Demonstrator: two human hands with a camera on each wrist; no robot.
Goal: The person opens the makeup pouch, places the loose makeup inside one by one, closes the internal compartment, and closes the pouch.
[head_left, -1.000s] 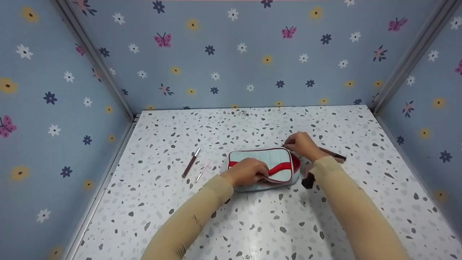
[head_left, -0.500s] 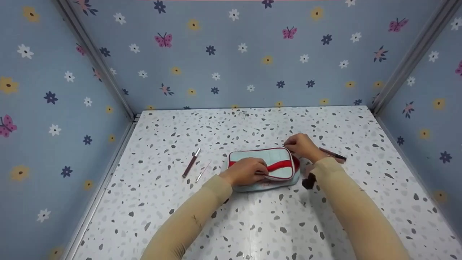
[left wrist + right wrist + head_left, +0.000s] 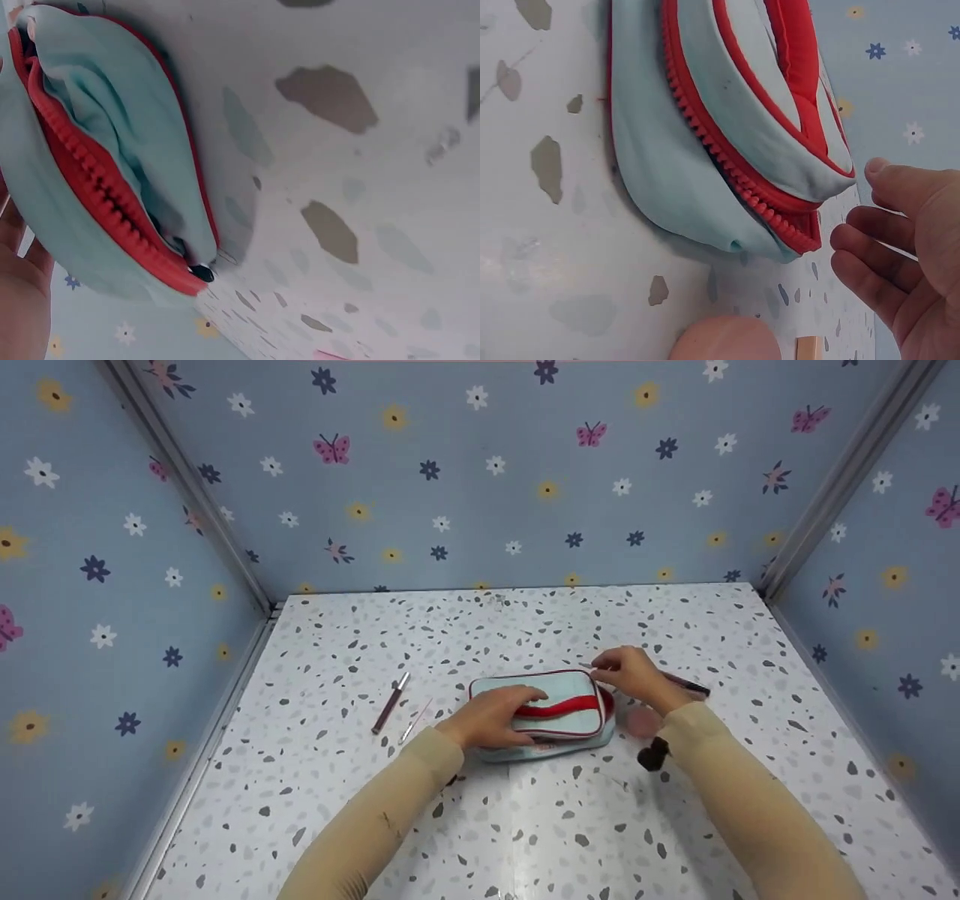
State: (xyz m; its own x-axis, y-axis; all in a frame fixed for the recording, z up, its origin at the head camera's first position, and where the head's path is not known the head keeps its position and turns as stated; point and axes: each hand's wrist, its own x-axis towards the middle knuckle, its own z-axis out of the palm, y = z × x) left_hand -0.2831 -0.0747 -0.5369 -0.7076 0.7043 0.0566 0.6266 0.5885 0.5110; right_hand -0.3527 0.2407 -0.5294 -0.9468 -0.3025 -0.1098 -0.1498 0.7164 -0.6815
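A light blue pouch with red piping and a red strap handle lies in the middle of the table. Its red zipper has parted teeth at the near-right end in the right wrist view, and a parted stretch of zipper also shows in the left wrist view. My left hand rests over the pouch's left part, fingers spread across its top by the strap. My right hand is just off the far right corner, fingers loosely bent, holding nothing; a small gap separates it from the pouch.
A dark red tube with a silver end and a thin clear stick lie left of the pouch. To the right are a pink round object and a dark pencil-like item. Patterned walls enclose the back and sides.
My left hand has let go of the pouch's front edge and spread its fingers over the top. My right fingers have loosened and come off the corner. The head view has shifted slightly.
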